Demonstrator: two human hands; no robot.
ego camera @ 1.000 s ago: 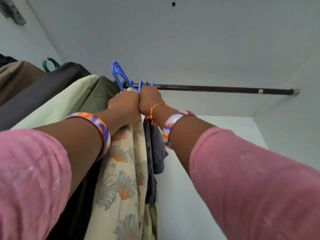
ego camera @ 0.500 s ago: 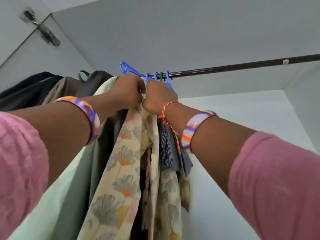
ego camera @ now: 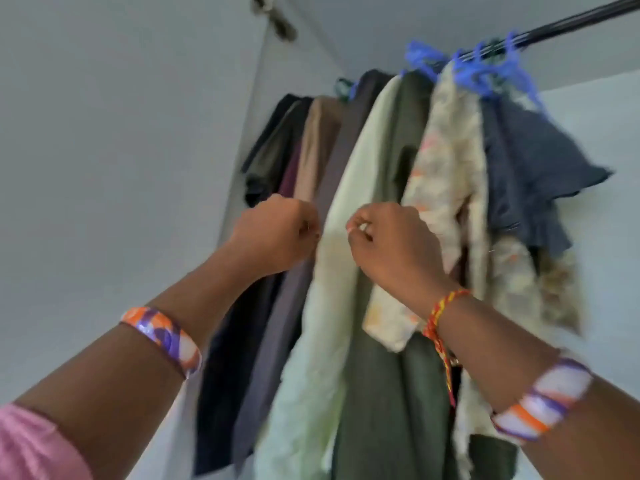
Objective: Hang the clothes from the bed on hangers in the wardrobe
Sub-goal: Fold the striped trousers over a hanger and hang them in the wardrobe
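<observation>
Several garments hang from blue hangers on the dark wardrobe rod. A cream floral garment hangs between a dark green one and a navy one. A pale green garment hangs left of the dark green one. My left hand is a curled fist in front of a dark grey garment, with nothing visibly in it. My right hand is also curled, in front of the pale green and floral cloth, well below the rod.
More dark and brown clothes fill the rod's left end. The white wardrobe side wall with a metal hinge stands at the left. The white back panel shows at the right.
Both hands have let go of the hanger top at the rod and dropped down and apart. The view has swung, so the clothes now sit to the right.
</observation>
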